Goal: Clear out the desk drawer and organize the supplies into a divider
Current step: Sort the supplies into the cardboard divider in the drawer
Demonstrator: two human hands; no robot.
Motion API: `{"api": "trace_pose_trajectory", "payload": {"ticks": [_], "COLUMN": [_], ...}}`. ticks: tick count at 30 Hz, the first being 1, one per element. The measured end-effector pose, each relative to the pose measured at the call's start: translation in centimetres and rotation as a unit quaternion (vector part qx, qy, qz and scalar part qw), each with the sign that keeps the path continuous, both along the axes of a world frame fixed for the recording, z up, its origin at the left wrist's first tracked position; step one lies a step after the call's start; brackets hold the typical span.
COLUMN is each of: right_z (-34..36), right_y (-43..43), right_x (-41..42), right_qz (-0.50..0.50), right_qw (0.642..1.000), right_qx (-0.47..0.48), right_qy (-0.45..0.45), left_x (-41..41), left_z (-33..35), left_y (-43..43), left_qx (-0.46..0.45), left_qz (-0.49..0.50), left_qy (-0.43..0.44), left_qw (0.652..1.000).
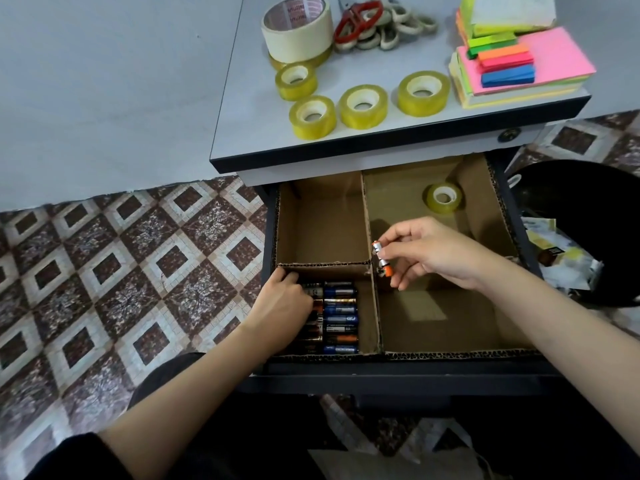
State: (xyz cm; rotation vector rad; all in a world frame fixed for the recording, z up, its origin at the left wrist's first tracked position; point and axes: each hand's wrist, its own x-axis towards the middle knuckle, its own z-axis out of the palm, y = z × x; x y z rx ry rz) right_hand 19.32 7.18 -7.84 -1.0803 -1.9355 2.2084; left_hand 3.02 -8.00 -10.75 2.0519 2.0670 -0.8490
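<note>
An open dark drawer (398, 370) holds a cardboard divider (372, 258) with three compartments. The near left compartment is packed with several batteries (341, 318) lying side by side. My left hand (284, 306) reaches into that compartment, its curled fingers on the batteries at the left side. My right hand (429, 254) hovers over the large right compartment and pinches a small orange and silver battery (381, 259). One roll of clear tape (444, 197) lies at the back of the right compartment. The far left compartment holds nothing.
On the desk top (242, 133) sit several clear tape rolls (363, 106), a wide masking tape roll (298, 29), red-handled scissors (358, 20), binder clips (398, 29) and stacked sticky notes (519, 67). A black bin (588, 188) with paper scraps stands right of the drawer. Patterned tiled floor lies to the left.
</note>
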Motion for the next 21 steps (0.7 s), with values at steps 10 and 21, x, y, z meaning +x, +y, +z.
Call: {"api": "trace_pose_trajectory", "payload": {"ticks": [10,21], "right_z": [0.0,0.6], "right_y": [0.2,-0.9], "right_x": [-0.4,-0.5], "right_qz": [-0.003,-0.010], "right_qw": [1.000,0.999], "right_qx": [-0.020,-0.038], "right_qy": [-0.014,-0.018], "left_x": [-4.1,-4.1], "left_z": [2.2,0.0], "left_y": [0.9,4.5], "left_qx": [0.421,0.464], "left_qz": [0.226,0.376], "left_qy": [-0.452,-0.552], "left_qw": [0.753,0.581]}}
